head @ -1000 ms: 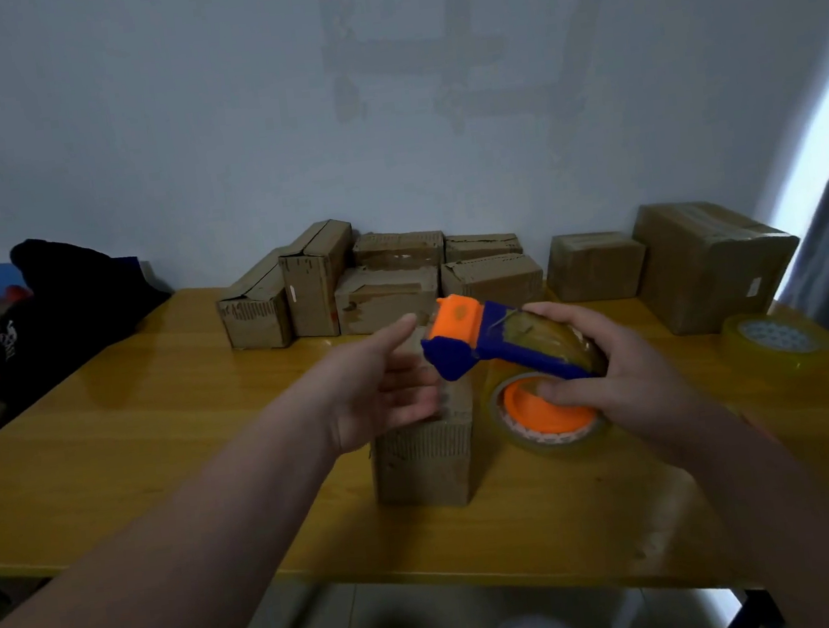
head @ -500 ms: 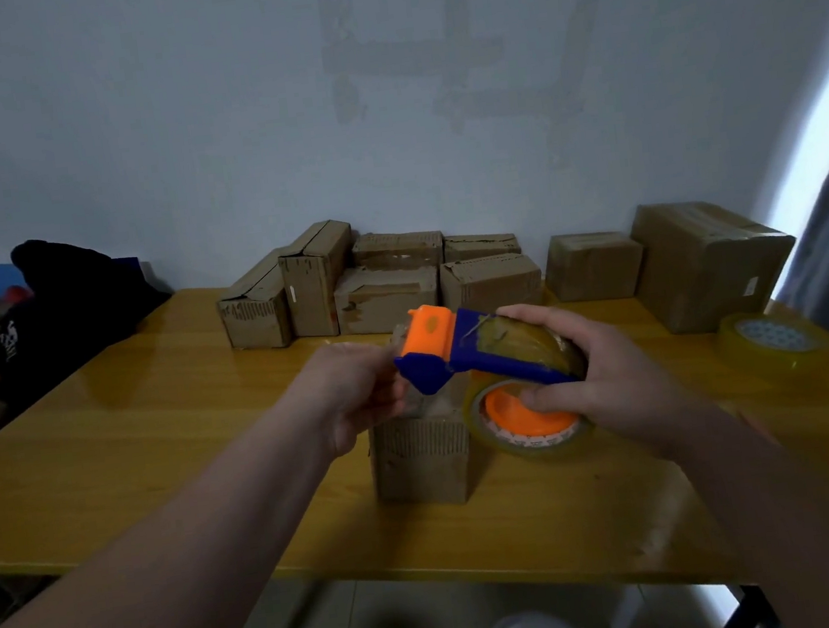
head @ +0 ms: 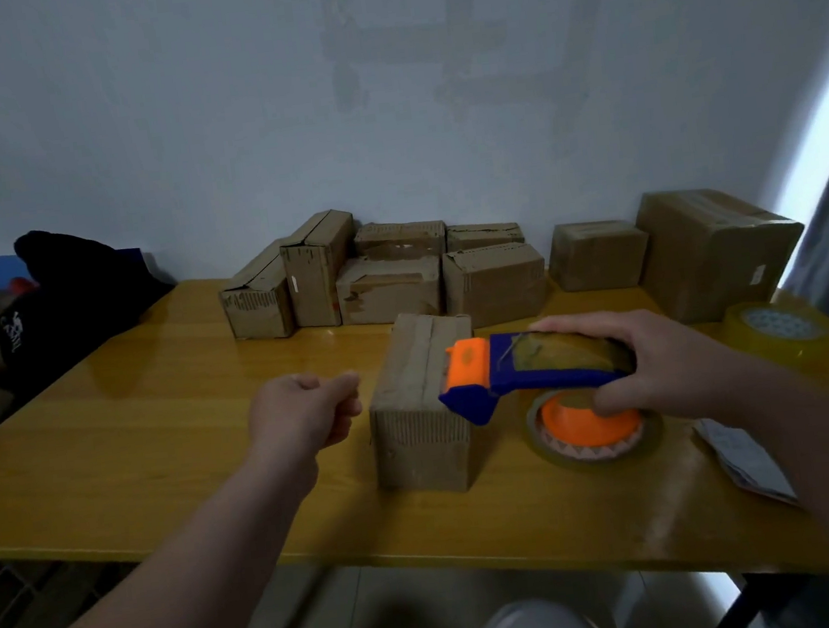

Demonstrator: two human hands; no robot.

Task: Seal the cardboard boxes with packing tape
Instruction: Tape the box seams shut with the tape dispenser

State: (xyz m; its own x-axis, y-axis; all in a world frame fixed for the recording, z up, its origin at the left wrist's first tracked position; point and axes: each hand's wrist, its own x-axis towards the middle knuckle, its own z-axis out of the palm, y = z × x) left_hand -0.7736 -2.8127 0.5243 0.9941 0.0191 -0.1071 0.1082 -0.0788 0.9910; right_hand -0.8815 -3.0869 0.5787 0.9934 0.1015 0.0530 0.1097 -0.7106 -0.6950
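A small cardboard box [head: 417, 427] stands on end in the middle of the yellow table [head: 159, 446], with a strip of tape running down its top. My right hand [head: 666, 362] grips a blue and orange tape dispenser [head: 537, 367] just right of the box, its orange nose over the box's right top edge. The dispenser's clear tape roll on an orange hub [head: 596, 427] hangs under my palm. My left hand [head: 302, 414] hovers left of the box, thumb and forefinger pinched together as on the clear tape end, which hardly shows.
Several cardboard boxes [head: 388, 285] are stacked along the wall behind. Two bigger boxes [head: 715, 248] stand at the back right. A spare tape roll [head: 776, 329] lies at the right edge, a folded paper [head: 744, 457] near my right forearm. A black bag [head: 66, 312] sits far left.
My left hand went to the dispenser's nose, pinched there, then drew away to the left. My right hand carried the dispenser to the right, off the box top.
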